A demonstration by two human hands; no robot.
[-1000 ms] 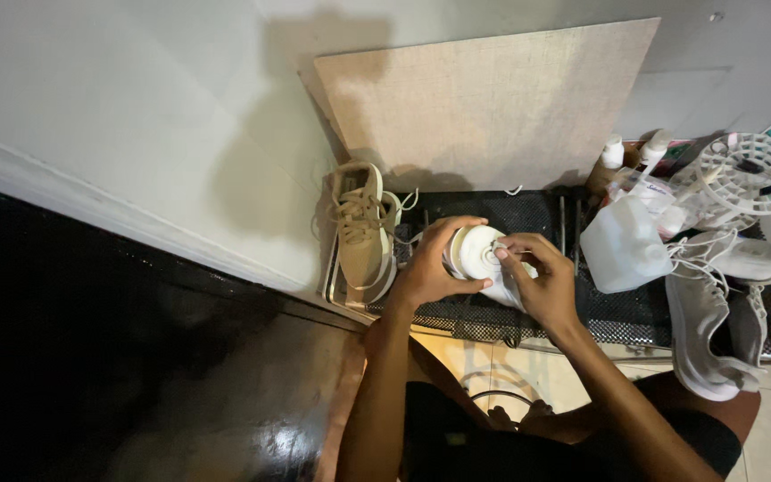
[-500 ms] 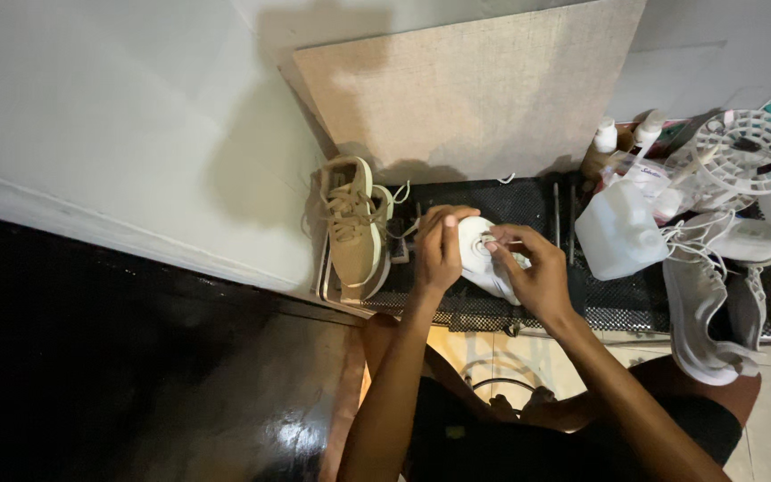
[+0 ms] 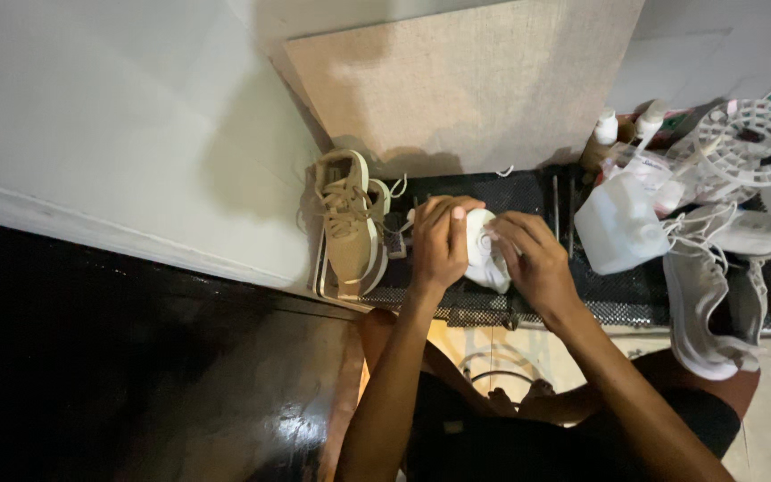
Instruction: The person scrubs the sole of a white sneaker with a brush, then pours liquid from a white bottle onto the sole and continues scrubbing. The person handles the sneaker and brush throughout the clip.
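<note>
**White object held in both hands over black mesh rack**

White, rounded object, possibly a shoe, is held above the black mesh rack. Left hand is wrapped over its left side, fingers closed on it; right hand is pinched on its right edge. A steady two-sided grip is judged advisable. Room is tight: tan sneaker just left, translucent jug and grey sneakers right, leaning board behind. Open space is left toward the body.
</note>
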